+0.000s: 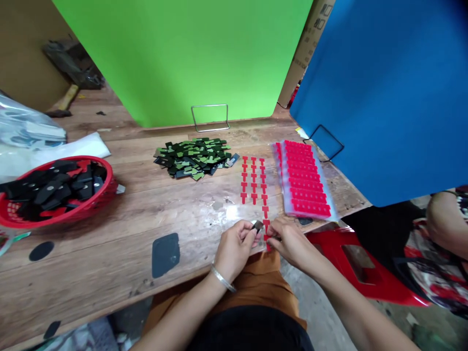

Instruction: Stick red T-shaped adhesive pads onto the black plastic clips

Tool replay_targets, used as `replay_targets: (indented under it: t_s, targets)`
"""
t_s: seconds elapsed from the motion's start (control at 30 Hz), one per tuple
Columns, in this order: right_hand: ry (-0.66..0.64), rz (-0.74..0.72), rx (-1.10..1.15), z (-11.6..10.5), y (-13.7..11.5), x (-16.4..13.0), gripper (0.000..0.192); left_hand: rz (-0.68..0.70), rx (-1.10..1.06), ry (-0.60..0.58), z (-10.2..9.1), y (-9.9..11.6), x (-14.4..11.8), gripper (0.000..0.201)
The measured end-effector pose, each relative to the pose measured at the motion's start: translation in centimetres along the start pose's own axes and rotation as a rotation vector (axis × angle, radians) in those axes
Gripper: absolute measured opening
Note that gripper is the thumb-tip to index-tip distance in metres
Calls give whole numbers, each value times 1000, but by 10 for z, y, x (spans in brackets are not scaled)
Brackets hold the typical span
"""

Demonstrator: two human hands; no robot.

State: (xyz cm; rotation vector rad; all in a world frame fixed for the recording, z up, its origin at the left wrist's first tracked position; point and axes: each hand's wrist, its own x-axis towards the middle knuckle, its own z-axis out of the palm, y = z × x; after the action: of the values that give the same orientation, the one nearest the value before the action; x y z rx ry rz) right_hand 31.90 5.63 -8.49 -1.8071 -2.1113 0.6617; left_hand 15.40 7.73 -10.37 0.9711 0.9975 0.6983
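My left hand (236, 243) is closed on a small dark flat piece (258, 225), held between thumb and fingers just above the table's front edge. Beside it, my right hand (287, 239) pinches at the lowest of the red T-shaped pieces (266, 224); its fingertips partly hide what they grip. Those red pieces lie in three columns, the rightmost running down to my hands. To the right rests a stack of clear-backed sheets with rows of red T-shaped pieces (307, 184). Farther back is a heap of flat dark and olive-green pieces (197, 157).
A red basket (104, 195) of black and red pieces stands at the left. Green (190, 58) and blue (380, 97) panels with wire loops rise behind the wooden table (120, 248). A red plastic stool (365, 265) and another person's arm (448, 224) are at the right.
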Motion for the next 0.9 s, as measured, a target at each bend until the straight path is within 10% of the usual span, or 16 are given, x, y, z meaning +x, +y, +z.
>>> replay_targets:
  t_s: [0.53,0.9]
  targets:
    - [102,67,-163,16,-13,-21,10,-101,-80,6,-3,-2,10,21]
    - [50,70,409,-20,-3,-25,9,-83,-36,51,-1,-2,8,20]
